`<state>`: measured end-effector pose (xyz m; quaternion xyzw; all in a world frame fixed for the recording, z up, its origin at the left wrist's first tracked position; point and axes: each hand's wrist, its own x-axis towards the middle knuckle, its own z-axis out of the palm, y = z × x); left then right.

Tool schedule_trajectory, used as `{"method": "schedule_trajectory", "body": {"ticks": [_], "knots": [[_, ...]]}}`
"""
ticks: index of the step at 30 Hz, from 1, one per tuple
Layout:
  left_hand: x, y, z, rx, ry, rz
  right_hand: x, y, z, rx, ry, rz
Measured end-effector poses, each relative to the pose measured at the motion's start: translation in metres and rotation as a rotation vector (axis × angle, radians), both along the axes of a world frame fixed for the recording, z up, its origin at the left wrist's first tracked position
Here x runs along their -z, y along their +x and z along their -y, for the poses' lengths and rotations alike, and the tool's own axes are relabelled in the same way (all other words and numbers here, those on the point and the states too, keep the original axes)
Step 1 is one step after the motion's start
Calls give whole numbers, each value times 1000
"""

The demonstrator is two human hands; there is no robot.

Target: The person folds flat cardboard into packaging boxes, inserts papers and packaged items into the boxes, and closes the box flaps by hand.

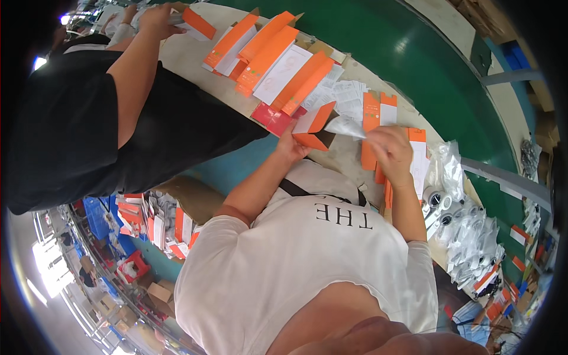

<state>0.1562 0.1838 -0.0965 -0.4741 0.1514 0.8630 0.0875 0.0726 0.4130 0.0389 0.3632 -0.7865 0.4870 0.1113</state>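
My left hand (290,145) is closed around an orange-and-white cardboard box (312,121), whose flapped end is open and faces right. In my right hand (391,151) the fingers pinch a thin whitish paper sheet (348,126); its free end lies at the mouth of the box. The right hand is slightly blurred. Behind the sheet lie printed leaflets (349,96) in a loose pile. Flat orange-and-white boxes (371,121) lie beside and under my right hand. A red box (275,118) sits just beyond my left hand.
Several orange-and-white boxes (284,65) stand in a row farther up the bench. Bagged white devices with round heads (441,207) are heaped at right. On the left, a co-worker in black (71,124) reaches toward another box (198,23). A green surface (402,47) runs behind the bench.
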Motion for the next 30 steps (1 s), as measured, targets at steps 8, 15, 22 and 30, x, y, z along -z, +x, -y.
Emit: {"method": "schedule_trajectory", "body": {"ticks": [8, 15, 22, 30], "knots": [[6, -21, -7, 76, 54, 37, 4, 6, 5, 149, -39, 298], [16, -18, -4, 24, 210, -283, 99, -36, -11, 372, 370, 39], [23, -19, 5, 63, 60, -35, 112, -29, -12, 388, 421, -91], [20, -14, 1, 4, 5, 23, 95, -23, -28, 494, -107, 357]]}}
